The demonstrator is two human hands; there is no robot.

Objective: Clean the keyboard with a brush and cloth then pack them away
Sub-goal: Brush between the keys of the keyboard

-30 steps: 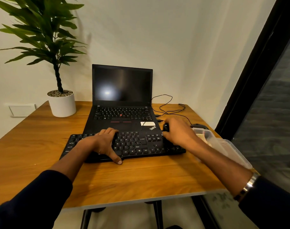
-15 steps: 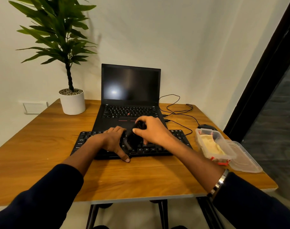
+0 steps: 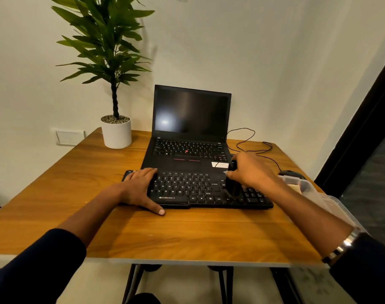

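Note:
A black keyboard (image 3: 187, 189) lies on the wooden table (image 3: 165, 233) in front of a laptop. My left hand (image 3: 139, 189) rests flat on the keyboard's left end, thumb on the table at its front edge. My right hand (image 3: 251, 170) grips a black brush (image 3: 232, 189) whose bristles touch the keys right of the middle. A clear plastic box (image 3: 301, 185) with a pale cloth inside stands at the right table edge, partly hidden by my right forearm.
An open black laptop (image 3: 191, 132) stands behind the keyboard. A potted plant (image 3: 115, 132) is at the back left. A black mouse (image 3: 289, 173) and its cable (image 3: 253, 145) lie at the back right. A dark door frame (image 3: 362, 132) runs along the right.
My right hand has carried the brush from the keyboard's middle toward its right side. My left hand stays on the left end. The camera view has shifted.

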